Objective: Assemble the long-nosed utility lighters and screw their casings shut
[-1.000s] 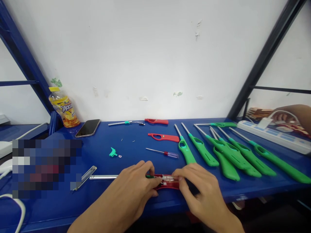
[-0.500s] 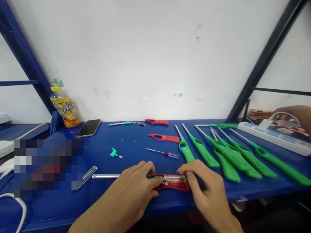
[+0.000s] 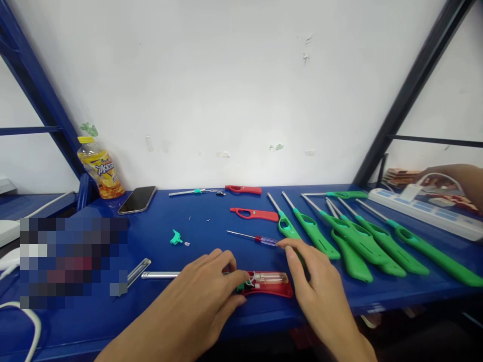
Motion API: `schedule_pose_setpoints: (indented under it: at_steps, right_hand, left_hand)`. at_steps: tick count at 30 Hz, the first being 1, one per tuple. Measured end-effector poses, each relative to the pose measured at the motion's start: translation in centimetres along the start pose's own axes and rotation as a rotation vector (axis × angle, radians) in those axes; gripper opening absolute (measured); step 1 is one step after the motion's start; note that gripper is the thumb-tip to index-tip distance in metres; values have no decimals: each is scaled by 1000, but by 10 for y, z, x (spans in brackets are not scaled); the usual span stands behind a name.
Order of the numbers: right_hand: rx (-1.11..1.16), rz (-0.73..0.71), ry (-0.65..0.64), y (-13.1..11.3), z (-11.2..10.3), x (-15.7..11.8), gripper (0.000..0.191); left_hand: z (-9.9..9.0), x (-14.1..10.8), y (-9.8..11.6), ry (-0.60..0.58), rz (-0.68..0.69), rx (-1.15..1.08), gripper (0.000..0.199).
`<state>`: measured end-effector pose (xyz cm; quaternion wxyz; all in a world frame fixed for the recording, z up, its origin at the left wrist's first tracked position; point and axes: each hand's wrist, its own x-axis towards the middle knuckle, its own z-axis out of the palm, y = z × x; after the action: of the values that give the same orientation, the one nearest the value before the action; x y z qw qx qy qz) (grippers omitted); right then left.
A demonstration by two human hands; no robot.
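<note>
My left hand [image 3: 211,289] is closed around the opened red lighter body [image 3: 273,288] near the table's front edge. A metal tube [image 3: 160,275] extends leftward from that lighter, and a clear fuel tank [image 3: 269,277] lies inside its shell. Thin wires and a bit of green show by my left fingertips. My right hand [image 3: 313,274] has its fingertips at the handle end of a small screwdriver [image 3: 267,241], which lies on the table. Its thumb and forefinger are slightly apart. Beside it is a green lighter [image 3: 289,230], partly hidden by the hand.
Several green lighters [image 3: 358,241] lie to the right, before a power strip [image 3: 426,213]. Two red shell pieces [image 3: 254,214], a green trigger [image 3: 175,238] and a wired tube [image 3: 184,192] lie behind. A phone [image 3: 138,199], bottle [image 3: 101,168] and clear tank [image 3: 138,271] are leftward.
My right hand has moved up from the lighter's right end to the screwdriver's handle. My left fingers have shifted slightly left, uncovering more of the wires.
</note>
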<state>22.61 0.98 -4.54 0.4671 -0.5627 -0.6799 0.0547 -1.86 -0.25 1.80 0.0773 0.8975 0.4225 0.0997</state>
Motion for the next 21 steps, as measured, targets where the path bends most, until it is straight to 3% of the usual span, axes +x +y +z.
schedule_pose_setpoints:
  at_steps: [7,12,17,19,21]
  right_hand:
    - [-111,-173,-11,-5,-4,11,23]
    - [-533,-415,-447,-9,-8,74,25]
    - [-715,-574,-577,-1,11,135,22]
    - [-781,-619,-631,5,21,144,16]
    - [-828,-650,-656,11,29,145,22]
  left_hand:
    - [-25,-16,-27,148,-105,19,24]
    - [-35,-21,-34,188,-130,24,24]
    - [-35,-23,-33,223,-127,39,24]
    - [-36,-23,-32,242,-95,63,23]
    - [-38,-22,-33,246,-69,71,23]
